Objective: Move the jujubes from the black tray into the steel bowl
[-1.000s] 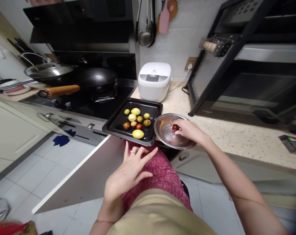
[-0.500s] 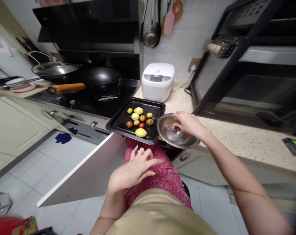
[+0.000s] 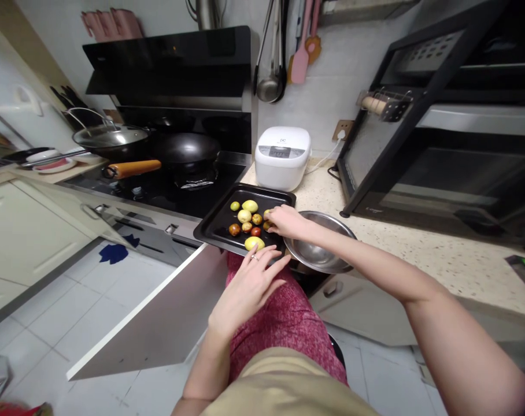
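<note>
Small round and oval fruits [image 3: 244,216], green, yellow, brown and red, lie in a black baking tray [image 3: 219,227]. My right hand [image 3: 285,221] reaches over the tray's right side, fingers bent together and pointing down among the fruits; whatever is between the fingertips is hidden. A yellow oval fruit [image 3: 254,243] lies at the front of the tray. Just in front of it my left hand [image 3: 254,283] hovers, fingers spread, holding nothing. Under my right forearm stands a steel bowl [image 3: 318,257], with no fruit visible in it.
A white rice cooker [image 3: 283,164] stands behind the tray. To the left are a wok [image 3: 187,151] with an orange handle and a lidded pan [image 3: 110,136] on the stove. A cabinet door [image 3: 145,323] hangs open below. A black oven [image 3: 440,179] stands on the right.
My right hand has gone left from the bowl to the tray. The dark red fruit it gripped in the bowl no longer shows there. My left hand has risen toward the tray's front edge.
</note>
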A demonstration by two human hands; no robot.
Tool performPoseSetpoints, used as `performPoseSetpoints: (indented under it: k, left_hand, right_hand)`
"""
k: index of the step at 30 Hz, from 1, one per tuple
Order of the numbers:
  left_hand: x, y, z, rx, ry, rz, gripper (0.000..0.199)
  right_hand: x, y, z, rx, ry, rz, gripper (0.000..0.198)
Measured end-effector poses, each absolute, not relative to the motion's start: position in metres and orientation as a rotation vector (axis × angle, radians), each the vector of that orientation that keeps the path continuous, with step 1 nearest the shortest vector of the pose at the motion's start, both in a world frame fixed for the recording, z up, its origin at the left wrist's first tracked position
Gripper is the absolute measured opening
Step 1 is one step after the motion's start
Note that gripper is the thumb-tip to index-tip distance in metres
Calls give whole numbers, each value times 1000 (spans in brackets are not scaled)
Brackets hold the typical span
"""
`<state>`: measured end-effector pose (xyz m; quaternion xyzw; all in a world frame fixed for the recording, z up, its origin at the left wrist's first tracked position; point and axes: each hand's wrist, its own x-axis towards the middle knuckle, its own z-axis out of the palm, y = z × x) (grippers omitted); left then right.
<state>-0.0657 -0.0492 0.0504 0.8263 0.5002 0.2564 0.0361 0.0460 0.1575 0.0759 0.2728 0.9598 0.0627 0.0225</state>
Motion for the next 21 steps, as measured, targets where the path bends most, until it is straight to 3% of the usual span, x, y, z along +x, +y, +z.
performPoseSetpoints:
  k: [12,21]
  left_hand:
    - [-69,-49,50,2599,1445,828,41]
    - [-69,-47,48,2581,1427,812,41]
  right_hand:
    - [39,154,77,1037,3034,42,27]
    - [147,126,97,1298,3251,-158,15]
